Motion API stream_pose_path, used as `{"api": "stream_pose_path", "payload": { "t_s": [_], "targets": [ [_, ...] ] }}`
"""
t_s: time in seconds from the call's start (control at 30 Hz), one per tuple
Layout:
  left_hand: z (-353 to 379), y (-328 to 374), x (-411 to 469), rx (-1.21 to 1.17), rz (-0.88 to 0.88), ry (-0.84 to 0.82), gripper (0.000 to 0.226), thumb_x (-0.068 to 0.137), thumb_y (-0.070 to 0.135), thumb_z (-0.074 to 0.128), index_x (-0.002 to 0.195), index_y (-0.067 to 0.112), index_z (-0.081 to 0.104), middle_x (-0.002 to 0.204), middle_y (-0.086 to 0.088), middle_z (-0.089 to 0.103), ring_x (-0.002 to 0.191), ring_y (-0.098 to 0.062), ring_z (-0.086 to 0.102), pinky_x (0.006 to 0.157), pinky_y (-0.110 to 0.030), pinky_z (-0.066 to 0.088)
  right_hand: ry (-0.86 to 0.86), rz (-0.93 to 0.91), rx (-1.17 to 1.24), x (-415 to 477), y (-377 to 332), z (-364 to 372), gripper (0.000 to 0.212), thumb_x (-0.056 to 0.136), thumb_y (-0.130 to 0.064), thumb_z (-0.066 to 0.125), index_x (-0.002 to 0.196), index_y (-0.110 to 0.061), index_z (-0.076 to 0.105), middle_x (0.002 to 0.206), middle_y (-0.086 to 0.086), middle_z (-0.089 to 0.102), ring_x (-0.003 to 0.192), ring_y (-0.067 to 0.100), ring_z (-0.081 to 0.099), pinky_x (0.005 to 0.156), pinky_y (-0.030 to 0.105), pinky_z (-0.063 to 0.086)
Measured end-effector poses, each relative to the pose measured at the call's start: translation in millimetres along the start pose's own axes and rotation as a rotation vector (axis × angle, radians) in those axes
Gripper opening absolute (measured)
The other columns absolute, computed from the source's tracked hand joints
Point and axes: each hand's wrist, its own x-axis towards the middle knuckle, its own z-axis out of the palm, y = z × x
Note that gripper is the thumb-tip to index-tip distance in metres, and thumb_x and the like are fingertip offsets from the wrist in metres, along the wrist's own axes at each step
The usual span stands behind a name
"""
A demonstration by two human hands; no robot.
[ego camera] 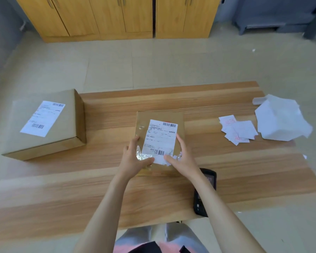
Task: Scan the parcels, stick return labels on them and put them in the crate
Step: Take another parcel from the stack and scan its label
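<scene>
1. At the tabletop's (244,161) left edge, overhanging it, lies a large cardboard box (44,125). Its white shipping label (42,118) faces up, with the long axis running from the near left toward the far right.
2. My left hand (135,157) rests on the small parcel's near-left part, fingers spread flat and thumb pressing crinkled clear tape (142,156).
3. The small parcel (160,141) lies flat mid-tabletop, its long axis running from the near edge to the far edge. Its label (160,140) leans slightly right, with barcodes at both ends.
4. My right hand (181,157) sits on the near-right part, fingers open, thumb on the label's torn near edge.
5. A black scanner (204,190) lies near the near edge, partly under my right forearm.
6. Small return labels (237,129) lie scattered toward the right edge.
7. White paper sheets (281,121) are heaped at the far-right corner.
</scene>
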Motion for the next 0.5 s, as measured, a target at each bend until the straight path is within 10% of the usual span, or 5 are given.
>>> {"api": "stream_pose_path", "payload": {
  "t_s": [0.13,0.27,0.5],
  "targets": [
    [0.4,-3.9,0.5,-0.038,0.004,-0.014,0.094,0.072,0.024,0.081,0.145,0.033,0.022,0.126,0.006,0.036,0.12,-0.015,0.03,0.082,-0.012,0.039,-0.021,0.0,-0.033,0.3,1.8,-1.5,0.088,0.079,-0.041,0.069,0.146,-0.045,0.012,0.152,-0.009,0.022,0.129,0.013,0.035,0.104,0.034,0.037],
    [-0.2,-8.0,1.0,-0.1,-0.027,-0.105,0.104,0.069,0.028,0.083,0.146,0.04,0.013,0.135,0.012,0.03,0.131,-0.019,0.03,0.107,-0.046,0.037,0.143,0.003,0.056,-8.5,5.9,-7.1,0.097,0.078,-0.045,0.072,0.15,-0.037,0.007,0.156,-0.014,0.018,0.137,0.005,0.026,0.11,0.032,0.03],
    [3.5,-13.2,2.9,-0.109,-0.013,-0.107,0.122,0.057,0.035,0.09,0.146,0.044,0.007,0.149,0.011,0.022,0.136,-0.013,0.023,0.113,-0.042,0.026,0.493,0.218,-0.071,-41.3,44.7,-29.8,0.078,0.085,-0.031,0.066,0.148,-0.018,0.023,0.151,0.003,0.032,0.138,0.02,0.03,0.111,0.035,0.028]
  ]
}}
